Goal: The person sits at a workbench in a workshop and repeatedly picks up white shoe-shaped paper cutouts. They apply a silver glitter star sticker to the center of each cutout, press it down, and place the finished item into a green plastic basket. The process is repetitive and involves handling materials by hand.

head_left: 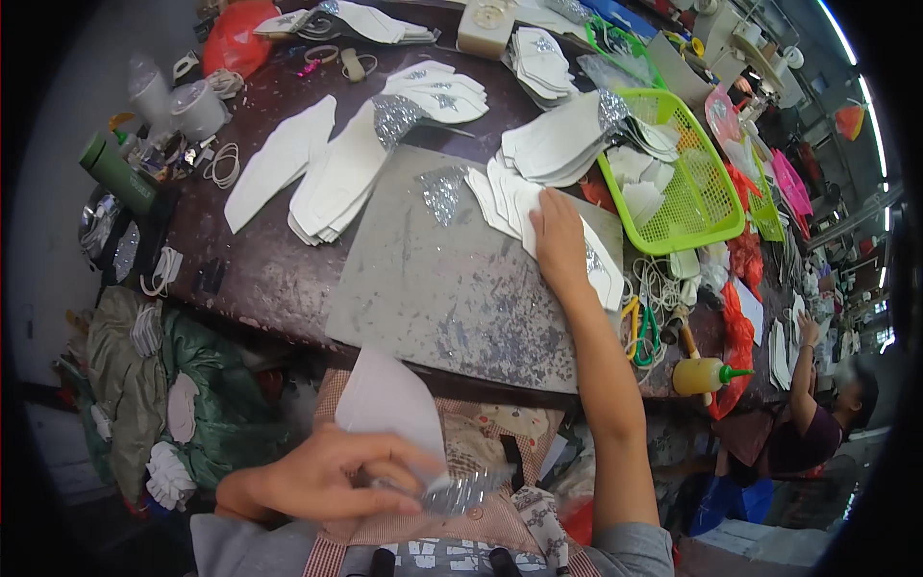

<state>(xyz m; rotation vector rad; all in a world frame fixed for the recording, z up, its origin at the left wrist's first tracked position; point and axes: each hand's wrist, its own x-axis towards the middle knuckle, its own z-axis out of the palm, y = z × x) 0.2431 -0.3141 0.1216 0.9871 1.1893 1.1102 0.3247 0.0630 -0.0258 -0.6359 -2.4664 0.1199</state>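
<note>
Close to my body, my left hand is closed on a white shoe-upper-shaped piece with a silver glitter end; the hand and the glitter end are blurred. My right hand reaches over the grey board and rests its fingers on a fan of white cut pieces. Those fingers lie nearly flat, and the thumb is hidden. A silver glitter patch lies on the board left of the fan. White pieces with glitter ends are stacked beyond the board's left side, and another stack lies beyond the fan.
A lime-green basket with white scraps stands right of the board. Scissors, cords and a green-tipped bottle lie near the right edge. A green flask stands at left. Another person works at far right.
</note>
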